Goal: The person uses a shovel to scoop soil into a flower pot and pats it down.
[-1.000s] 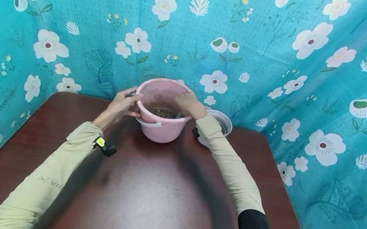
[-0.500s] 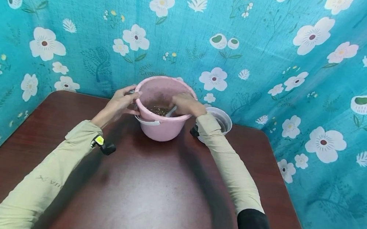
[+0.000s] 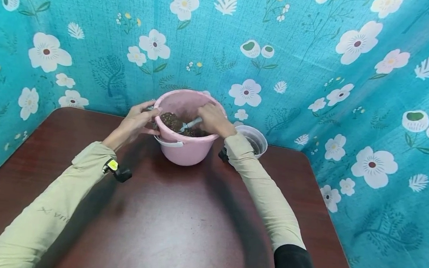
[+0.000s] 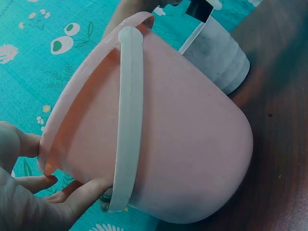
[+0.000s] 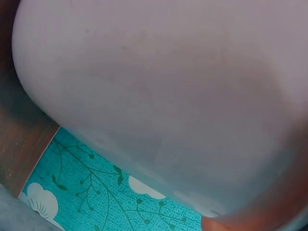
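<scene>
The left hand (image 3: 134, 122) holds the bucket's rim at its left side, thumb over the edge and other fingers spread against the outside below it, near one end of the bail. The right hand (image 3: 213, 120) is inside the mouth at the opposite side, its fingers curled round the handle of a small pale blue-grey tool (image 3: 191, 125) that slants down to the left, its lower end in the soil (image 3: 171, 121). That soil is dark brown, crumbly and flecked with lighter bits, heaped higher against the left wall. The bucket (image 3: 185, 153) is plain, smooth pink plastic with a thick rolled rim and dull smears on the inner wall; its white bail (image 3: 170, 143) hangs down outside. It stands upright toward the far edge of the dark reddish-brown table (image 3: 183, 217). Just to its right, partly hidden by the right forearm, is a whitish pot (image 3: 261, 143) with something dark inside. That makes one bucket, one tool and one pot. Two light khaki sleeves (image 3: 61, 192) cover the forearms, with one small black device at each wrist. Behind the table hangs turquoise cloth (image 3: 208, 34) printed with white flowers.
</scene>
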Available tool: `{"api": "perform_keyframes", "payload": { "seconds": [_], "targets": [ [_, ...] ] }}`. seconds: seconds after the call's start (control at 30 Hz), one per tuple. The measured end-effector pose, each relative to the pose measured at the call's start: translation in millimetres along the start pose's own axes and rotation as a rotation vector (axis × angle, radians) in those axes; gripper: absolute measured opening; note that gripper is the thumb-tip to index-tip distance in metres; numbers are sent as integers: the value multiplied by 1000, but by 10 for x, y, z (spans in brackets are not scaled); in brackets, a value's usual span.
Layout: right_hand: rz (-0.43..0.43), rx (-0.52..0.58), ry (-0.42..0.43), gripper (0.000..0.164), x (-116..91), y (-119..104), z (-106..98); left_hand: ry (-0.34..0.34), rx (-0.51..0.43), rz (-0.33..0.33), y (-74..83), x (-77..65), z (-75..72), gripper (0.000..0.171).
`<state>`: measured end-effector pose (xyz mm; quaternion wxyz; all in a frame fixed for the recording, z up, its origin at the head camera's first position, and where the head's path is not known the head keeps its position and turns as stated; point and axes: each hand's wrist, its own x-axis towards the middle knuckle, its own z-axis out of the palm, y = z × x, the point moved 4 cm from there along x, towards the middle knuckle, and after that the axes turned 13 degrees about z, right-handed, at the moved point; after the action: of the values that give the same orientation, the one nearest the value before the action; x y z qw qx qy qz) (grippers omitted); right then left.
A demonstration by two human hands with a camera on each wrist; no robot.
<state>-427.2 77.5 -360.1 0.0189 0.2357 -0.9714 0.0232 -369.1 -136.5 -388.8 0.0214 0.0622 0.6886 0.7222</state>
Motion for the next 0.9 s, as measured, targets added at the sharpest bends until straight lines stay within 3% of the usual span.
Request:
{"api": "perform_keyframes", "payload": {
  "seconds": [0.6,0.9],
  "targets": [
    [52,-32,82,25,-52,89,-28,-9,17,-12,-9,-23,-2,67],
    [66,-41,165,27,-91,94,-82,0,13,-7,18,-17,0,68]
  ]
}}
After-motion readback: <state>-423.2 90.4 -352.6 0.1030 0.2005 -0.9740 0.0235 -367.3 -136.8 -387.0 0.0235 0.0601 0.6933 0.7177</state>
